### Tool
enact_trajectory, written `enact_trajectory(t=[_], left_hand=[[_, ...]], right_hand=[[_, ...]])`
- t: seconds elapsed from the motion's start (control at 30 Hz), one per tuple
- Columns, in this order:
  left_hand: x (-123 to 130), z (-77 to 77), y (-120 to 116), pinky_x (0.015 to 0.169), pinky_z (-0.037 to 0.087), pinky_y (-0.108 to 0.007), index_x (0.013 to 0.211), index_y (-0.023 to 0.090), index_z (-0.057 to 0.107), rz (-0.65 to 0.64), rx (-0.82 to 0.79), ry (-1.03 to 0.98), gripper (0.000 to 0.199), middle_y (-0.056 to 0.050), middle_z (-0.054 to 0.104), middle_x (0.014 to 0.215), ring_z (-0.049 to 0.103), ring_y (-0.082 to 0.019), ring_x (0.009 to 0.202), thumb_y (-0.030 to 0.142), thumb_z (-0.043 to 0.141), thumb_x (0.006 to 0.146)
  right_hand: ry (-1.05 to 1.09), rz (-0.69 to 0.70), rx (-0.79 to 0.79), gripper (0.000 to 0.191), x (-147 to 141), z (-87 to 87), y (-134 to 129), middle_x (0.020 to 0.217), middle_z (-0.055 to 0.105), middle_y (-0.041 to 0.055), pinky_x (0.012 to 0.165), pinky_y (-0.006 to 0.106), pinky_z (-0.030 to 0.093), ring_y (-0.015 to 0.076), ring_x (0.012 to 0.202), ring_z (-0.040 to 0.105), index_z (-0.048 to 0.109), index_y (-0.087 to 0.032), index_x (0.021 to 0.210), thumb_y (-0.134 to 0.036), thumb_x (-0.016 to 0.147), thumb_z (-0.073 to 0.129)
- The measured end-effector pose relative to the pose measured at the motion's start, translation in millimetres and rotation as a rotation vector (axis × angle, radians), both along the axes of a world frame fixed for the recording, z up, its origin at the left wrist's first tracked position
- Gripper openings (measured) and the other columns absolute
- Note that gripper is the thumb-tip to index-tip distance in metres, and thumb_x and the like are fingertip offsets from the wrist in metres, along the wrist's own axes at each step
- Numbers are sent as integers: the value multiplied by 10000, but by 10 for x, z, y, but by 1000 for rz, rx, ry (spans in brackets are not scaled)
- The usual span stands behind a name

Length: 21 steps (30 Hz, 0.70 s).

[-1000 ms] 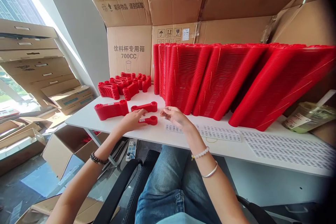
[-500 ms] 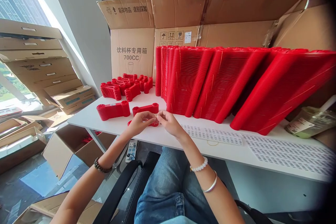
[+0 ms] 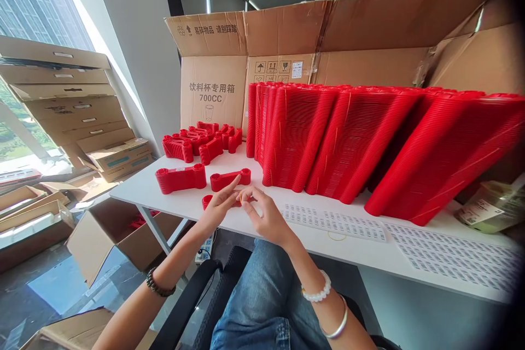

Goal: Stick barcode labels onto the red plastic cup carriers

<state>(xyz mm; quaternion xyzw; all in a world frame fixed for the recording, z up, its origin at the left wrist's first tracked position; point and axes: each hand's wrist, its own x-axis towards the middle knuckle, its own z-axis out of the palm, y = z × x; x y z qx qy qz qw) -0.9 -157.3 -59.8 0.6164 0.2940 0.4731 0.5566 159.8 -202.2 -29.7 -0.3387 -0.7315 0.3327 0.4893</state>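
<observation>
My left hand (image 3: 220,209) is held over the table's front edge, fingers mostly stretched out and fingertips close to my right hand. My right hand (image 3: 266,214) is closed in a pinch beside it; whatever it may hold is too small to make out. Behind my fingers lies a bundle of thin red plastic pieces (image 3: 221,180) with rounded ends. A single low red piece (image 3: 207,200) sits partly hidden by my left hand. Further left stands another red bundle (image 3: 180,179).
Tall leaning stacks of red pieces (image 3: 295,136) fill the right side before an opened carton (image 3: 213,79). Smaller red bundles (image 3: 211,150) sit at the back left. Label sheets (image 3: 336,224), a thin yellow band (image 3: 337,236) and a cup (image 3: 484,205) are on the white table (image 3: 139,186).
Both hands have moved slightly lower and closer to me. My left fingers have straightened out of a pinch, while the right stays pinched. The view has tilted up a little.
</observation>
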Motion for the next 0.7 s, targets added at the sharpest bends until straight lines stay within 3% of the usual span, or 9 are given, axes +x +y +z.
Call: enact_trajectory(t=[0.13, 0.23, 0.33, 0.4, 0.47, 0.57, 0.63, 0.7], left_hand=[[-40, 7, -119, 1044, 453, -434, 1578, 228, 131, 17, 15, -68, 859, -114, 714, 1187, 644, -264, 1156, 465, 612, 908], [-108, 26, -217, 1072, 427, -431, 1575, 276, -35, 86, 80, -69, 911, -124, 662, 1286, 600, -252, 1233, 445, 588, 933], [-200, 43, -329, 1134, 359, -431, 1535, 306, -198, 151, 214, -72, 929, -102, 637, 1328, 538, -208, 1308, 404, 535, 973], [-283, 64, -390, 1155, 330, -431, 1531, 286, -218, 161, 306, -3, 900, -91, 667, 1284, 514, -187, 1330, 380, 497, 993], [-411, 113, -392, 1124, 370, -431, 1568, 249, -95, 160, 363, 140, 823, -87, 730, 1161, 572, -198, 1267, 389, 479, 996], [-727, 290, -175, 1001, 477, -418, 1503, 206, 357, 244, 412, 448, 593, -84, 773, 967, 697, -235, 1026, 447, 477, 976], [-992, 469, 124, 977, 484, -420, 1312, 199, 586, 412, 505, 716, 483, -95, 761, 1014, 687, -263, 1021, 486, 536, 926], [-1231, 639, 480, 999, 460, -437, 1318, 201, 568, 528, 543, 1052, 551, -107, 719, 1158, 635, -299, 1122, 504, 606, 859]], right_hand=[[52, 141, -27, 197, -22, 72, -157, 912, 620, 44, 899, 361, 459, 183, 938, 593, 485, -222, 855, -385, 966, 474], [119, 229, -238, 282, -34, 15, -157, 727, 625, -5, 716, 313, 492, 139, 653, 591, 458, -228, 855, -494, 942, 488], [60, 201, -447, 347, -46, -117, -94, 678, 675, 1, 526, 273, 444, 103, 426, 528, 501, -212, 871, -556, 912, 482], [32, 134, -475, 325, -52, -191, -62, 736, 707, 25, 494, 259, 419, 93, 397, 539, 572, -188, 907, -512, 875, 564], [26, 55, -467, 335, -48, -215, -59, 818, 721, 28, 497, 247, 412, 90, 419, 573, 615, -186, 1003, -419, 782, 709], [-14, -27, -469, 518, -4, -140, -105, 943, 722, 35, 483, 243, 416, 95, 442, 607, 585, -205, 1123, -357, 679, 805], [-53, -50, -459, 522, 43, -54, -145, 985, 713, 45, 466, 247, 426, 99, 447, 612, 565, -204, 1117, -383, 685, 796], [-110, -65, -429, 508, 80, 21, -176, 995, 705, 43, 457, 253, 440, 95, 441, 599, 556, -204, 1101, -388, 690, 790]])
